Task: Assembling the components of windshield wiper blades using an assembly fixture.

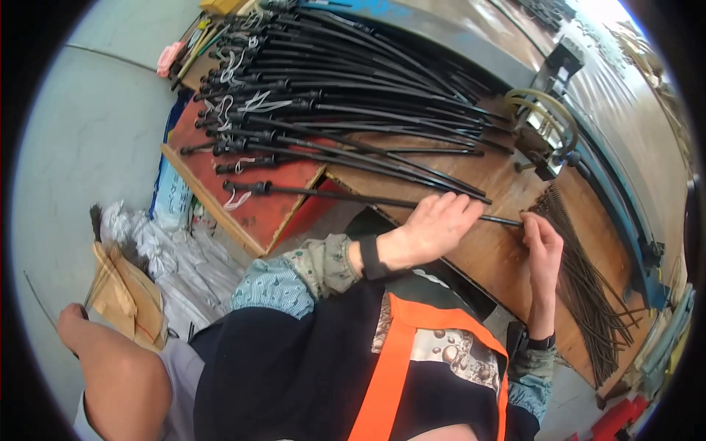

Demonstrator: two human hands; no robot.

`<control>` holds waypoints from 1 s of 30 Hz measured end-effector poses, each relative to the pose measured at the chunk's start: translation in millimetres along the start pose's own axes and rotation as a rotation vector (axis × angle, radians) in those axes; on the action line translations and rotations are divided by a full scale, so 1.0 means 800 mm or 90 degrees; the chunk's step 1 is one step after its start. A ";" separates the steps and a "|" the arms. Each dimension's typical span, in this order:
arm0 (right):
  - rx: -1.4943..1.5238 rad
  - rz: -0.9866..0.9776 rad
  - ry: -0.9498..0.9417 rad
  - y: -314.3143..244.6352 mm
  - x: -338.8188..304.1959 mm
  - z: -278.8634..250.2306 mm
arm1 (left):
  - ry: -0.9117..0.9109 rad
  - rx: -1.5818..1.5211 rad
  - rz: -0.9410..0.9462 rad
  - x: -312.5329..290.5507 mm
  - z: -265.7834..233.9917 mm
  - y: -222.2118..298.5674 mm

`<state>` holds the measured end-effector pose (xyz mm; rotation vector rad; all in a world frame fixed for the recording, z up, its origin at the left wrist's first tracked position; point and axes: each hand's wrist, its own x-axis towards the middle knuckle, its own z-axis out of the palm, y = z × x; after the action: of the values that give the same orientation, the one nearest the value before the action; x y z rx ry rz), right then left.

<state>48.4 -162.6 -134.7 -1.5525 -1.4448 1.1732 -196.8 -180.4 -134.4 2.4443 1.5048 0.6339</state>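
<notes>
A long black rod point(331, 194) with a knobbed left end and a white cord loop lies across the bench edge in front of me. My left hand point(443, 224) is closed around it near its right part, back of the hand up. The thumb and fingertips of my right hand point(543, 239) pinch the rod's right tip. Just beyond my left hand are other black rods point(382, 158), their tips close to my knuckles. A pile of thin, dark bare rods point(581, 294) lies beside my right hand on the wooden bench top point(507, 272).
Many similar black rods point(353, 73) are heaped at the back, partly on a red board point(220, 184). A small machine with hoses point(540, 136) stands at the back right, by a blue frame point(632, 242). Another person's hand point(72, 323) and grey-white sacks point(176, 257) are at the left.
</notes>
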 end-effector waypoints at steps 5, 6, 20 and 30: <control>0.126 0.023 0.080 0.015 -0.020 -0.004 | -0.022 -0.078 0.090 0.006 -0.022 0.010; 0.152 0.028 0.092 0.024 -0.022 -0.004 | -0.017 -0.082 0.115 0.009 -0.025 0.012; -0.348 -0.124 0.450 0.055 -0.029 -0.134 | -0.025 0.209 0.484 0.190 -0.135 0.072; -0.467 -0.354 0.580 0.062 -0.034 -0.231 | -0.084 0.176 0.670 0.299 -0.063 0.131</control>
<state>239.6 -180.3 -113.0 -1.6120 -1.5127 -0.4362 -42.9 -19.2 10.8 3.3125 0.1444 0.3837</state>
